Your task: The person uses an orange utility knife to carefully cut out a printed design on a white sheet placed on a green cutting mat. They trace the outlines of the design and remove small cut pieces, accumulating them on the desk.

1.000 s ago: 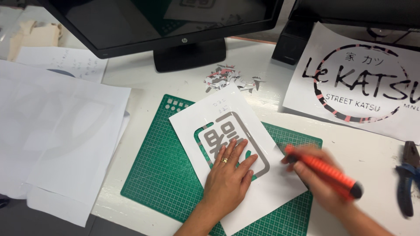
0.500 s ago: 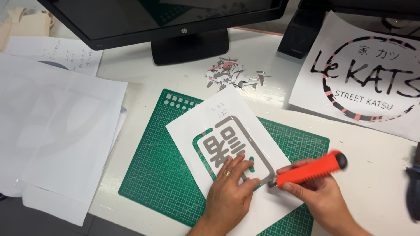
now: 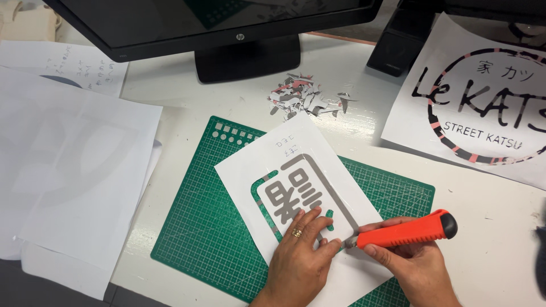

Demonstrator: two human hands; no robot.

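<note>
A white sheet (image 3: 296, 153) with a grey printed character design lies tilted on a green cutting mat (image 3: 210, 227). My left hand (image 3: 298, 261), a ring on one finger, presses flat on the sheet's lower part. My right hand (image 3: 412, 267) grips an orange utility knife (image 3: 406, 230), held nearly level. Its blade tip touches the sheet at the design's lower right, just beside my left fingertips.
A black monitor (image 3: 227, 23) stands at the back. A heap of small paper offcuts (image 3: 307, 96) lies behind the mat. A large round printed sign (image 3: 483, 108) sits at the right, a stack of white sheets (image 3: 68, 170) at the left, and a dark speaker (image 3: 404, 48) behind.
My right hand brought the knife from the mat's right side down onto the sheet. The knife turned from slanting to nearly level. My left hand stays pressed on the paper.
</note>
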